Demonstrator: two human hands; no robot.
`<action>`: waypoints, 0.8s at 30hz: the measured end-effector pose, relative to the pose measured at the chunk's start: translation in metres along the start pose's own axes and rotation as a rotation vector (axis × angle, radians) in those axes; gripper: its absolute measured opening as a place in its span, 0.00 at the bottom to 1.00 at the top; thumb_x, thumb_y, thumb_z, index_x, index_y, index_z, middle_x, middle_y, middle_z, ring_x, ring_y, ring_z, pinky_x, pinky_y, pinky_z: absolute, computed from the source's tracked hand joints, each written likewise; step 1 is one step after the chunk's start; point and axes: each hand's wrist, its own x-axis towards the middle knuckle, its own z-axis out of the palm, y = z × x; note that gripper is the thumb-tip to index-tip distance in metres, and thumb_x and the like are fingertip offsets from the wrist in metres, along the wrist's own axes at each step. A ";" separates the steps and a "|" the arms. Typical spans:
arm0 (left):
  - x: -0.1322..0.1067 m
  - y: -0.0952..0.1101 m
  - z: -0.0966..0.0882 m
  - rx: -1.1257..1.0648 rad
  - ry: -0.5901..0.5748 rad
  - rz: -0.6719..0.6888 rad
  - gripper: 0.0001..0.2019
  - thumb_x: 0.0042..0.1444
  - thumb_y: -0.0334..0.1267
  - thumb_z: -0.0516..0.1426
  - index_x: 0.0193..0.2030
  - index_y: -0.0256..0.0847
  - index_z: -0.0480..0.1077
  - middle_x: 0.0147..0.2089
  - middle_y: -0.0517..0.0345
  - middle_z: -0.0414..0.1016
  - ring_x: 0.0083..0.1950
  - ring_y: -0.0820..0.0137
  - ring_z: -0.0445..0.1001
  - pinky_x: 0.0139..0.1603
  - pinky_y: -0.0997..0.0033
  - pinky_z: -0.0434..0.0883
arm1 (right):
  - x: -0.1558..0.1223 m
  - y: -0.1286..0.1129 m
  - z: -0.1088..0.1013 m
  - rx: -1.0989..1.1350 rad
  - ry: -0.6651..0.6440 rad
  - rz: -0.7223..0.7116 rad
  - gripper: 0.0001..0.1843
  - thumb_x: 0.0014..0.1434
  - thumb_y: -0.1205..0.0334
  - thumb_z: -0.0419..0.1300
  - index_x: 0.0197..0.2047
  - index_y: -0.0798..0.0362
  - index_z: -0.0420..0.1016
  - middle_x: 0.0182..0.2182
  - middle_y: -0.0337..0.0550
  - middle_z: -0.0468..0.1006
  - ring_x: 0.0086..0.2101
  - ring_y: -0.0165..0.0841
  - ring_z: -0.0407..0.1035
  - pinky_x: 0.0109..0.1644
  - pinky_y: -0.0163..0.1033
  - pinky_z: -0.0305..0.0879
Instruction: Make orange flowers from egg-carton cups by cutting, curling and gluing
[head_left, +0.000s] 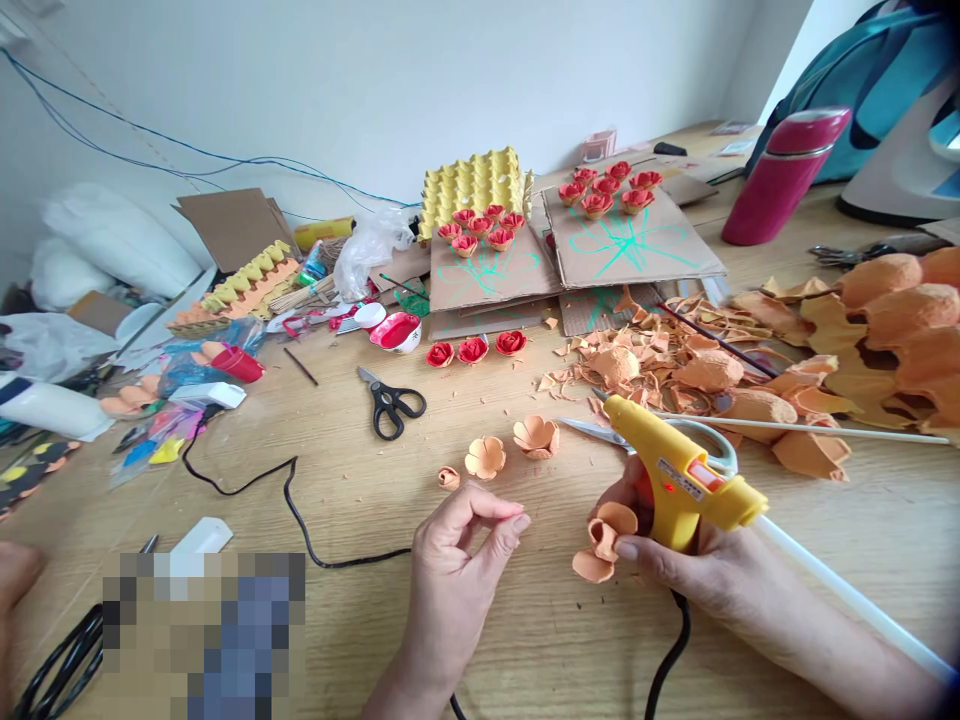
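My right hand (697,565) grips a yellow hot glue gun (679,475) by its handle, nozzle pointing up and left, a white glue stick trailing out of its back. An orange egg-carton flower (604,545) rests at that hand's fingertips; whether it is held I cannot tell. My left hand (457,560) hovers low over the wooden table (345,480), thumb and forefinger curled into a pinch with nothing visible in it. Just beyond it lie two unpainted orange flowers (485,457) (537,436) and a small orange bud (448,478).
Black-handled scissors (390,400) lie left of centre; a black cord (300,520) snakes across the table. Three red flowers (474,350) sit before cardboard sheets (630,250) holding more. Orange carton scraps (750,380) pile at right, a pink flask (784,175) behind. Clutter fills the left.
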 end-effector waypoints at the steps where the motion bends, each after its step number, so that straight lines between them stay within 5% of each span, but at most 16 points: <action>1: 0.000 0.000 0.001 -0.001 0.015 -0.019 0.06 0.53 0.29 0.65 0.27 0.39 0.75 0.23 0.63 0.73 0.25 0.75 0.72 0.29 0.79 0.72 | 0.000 0.000 0.000 -0.002 0.000 0.003 0.17 0.58 0.50 0.69 0.35 0.49 0.68 0.32 0.38 0.75 0.34 0.34 0.74 0.43 0.41 0.75; 8: -0.004 -0.002 0.004 -0.078 -0.048 -0.184 0.06 0.53 0.32 0.66 0.28 0.38 0.75 0.25 0.59 0.81 0.26 0.72 0.79 0.31 0.79 0.76 | -0.001 -0.001 0.002 -0.009 -0.001 -0.009 0.16 0.58 0.48 0.69 0.34 0.50 0.72 0.31 0.38 0.73 0.34 0.34 0.74 0.42 0.40 0.76; 24: -0.002 0.000 0.005 -0.100 -0.049 -0.287 0.04 0.59 0.35 0.61 0.35 0.38 0.76 0.31 0.55 0.84 0.28 0.69 0.82 0.33 0.73 0.79 | -0.002 0.001 -0.002 -0.077 -0.001 -0.006 0.15 0.60 0.46 0.67 0.36 0.49 0.73 0.32 0.40 0.75 0.33 0.35 0.75 0.42 0.44 0.75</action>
